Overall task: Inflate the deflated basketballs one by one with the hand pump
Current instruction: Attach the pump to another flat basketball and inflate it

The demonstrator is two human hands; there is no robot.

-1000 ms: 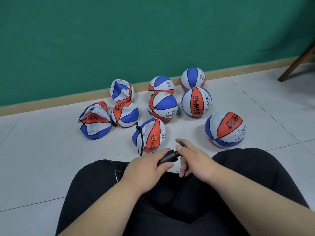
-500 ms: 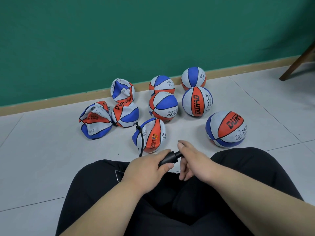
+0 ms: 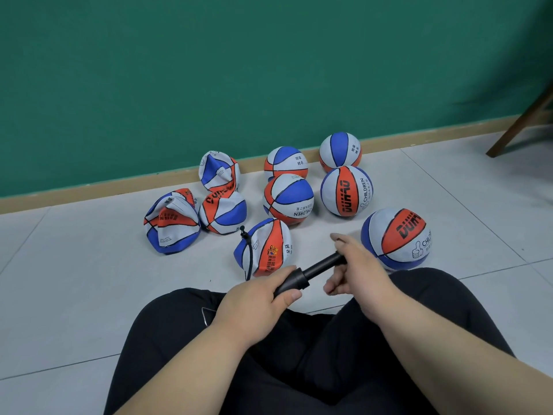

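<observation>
Hand pump (image 3: 311, 271): black, held low over the person's lap, lying slantwise with the far end higher and to the right. The thin plunger rod stands well out of the thicker barrel.

Left hand (image 3: 257, 304): wrapped around the barrel, thumb along the near side, firm grasp.

Right hand (image 3: 356, 265): fingers curled round the far end of the rod. The handle itself is hidden inside the palm. The forefinger sticks up, off the pump.

Hose (image 3: 247, 256): thin, black, runs down the left flank of the nearest ball (image 3: 269, 250). Its top end sits at the ball's upper left. Its lower end passes out of sight behind the left hand. This ball lies on the floor (image 3: 89, 280) just beyond the hands; it is flattened and not yet round.

Other balls, all red, white and blue:
- Three crumpled, flat ones to the left: one (image 3: 170, 220) furthest left, one (image 3: 223, 212) touching it, one (image 3: 220, 170) behind by the skirting board (image 3: 89, 193).
- Five round ones to the right: two at the skirting board (image 3: 285, 160) (image 3: 339, 151), two in front of those (image 3: 288, 199) (image 3: 347, 191), and one (image 3: 396, 238) nearest, just beyond the right hand.

Person sits on pale grey tiles, legs in black trousers (image 3: 299, 354). Green wall (image 3: 239, 70) behind. A dark wooden leg (image 3: 520, 127) slants in at the far right.
</observation>
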